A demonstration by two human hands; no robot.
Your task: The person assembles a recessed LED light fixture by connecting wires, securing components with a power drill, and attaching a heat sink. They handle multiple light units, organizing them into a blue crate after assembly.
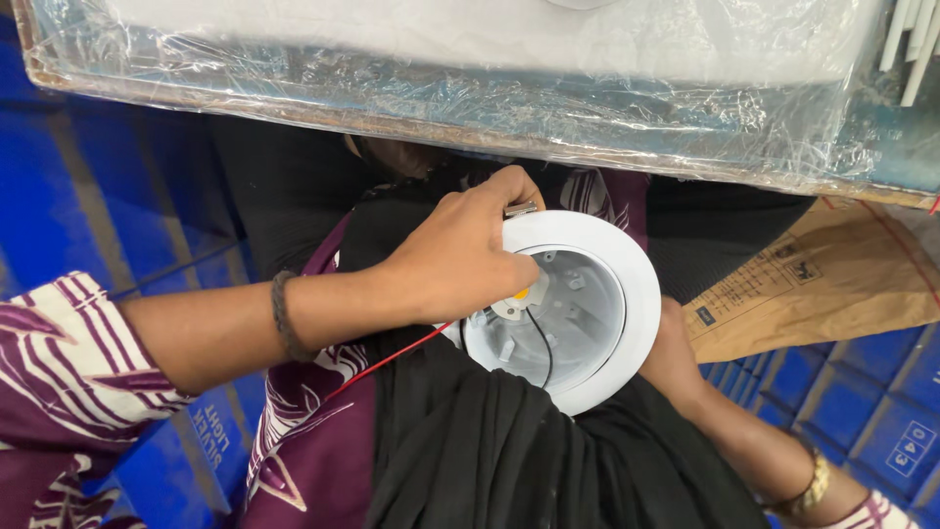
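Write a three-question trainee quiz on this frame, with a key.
1. True or false: the left hand reaches into the white round light housing.
2. Which wire colours leave the housing? A red and black; B green and yellow; C blue only.
3. Where is the right hand?

Key:
1. True.
2. A: red wire, black wire.
3. At the housing's right rim, mostly hidden behind it.

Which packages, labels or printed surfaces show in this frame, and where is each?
Flat brown cardboard package: right, below the table edge, dark printed markings.
Blue plastic crates: lower right, small white label.
Clear plastic wrap: covers the table along the top.
Blue surface with white lettering: lower left.
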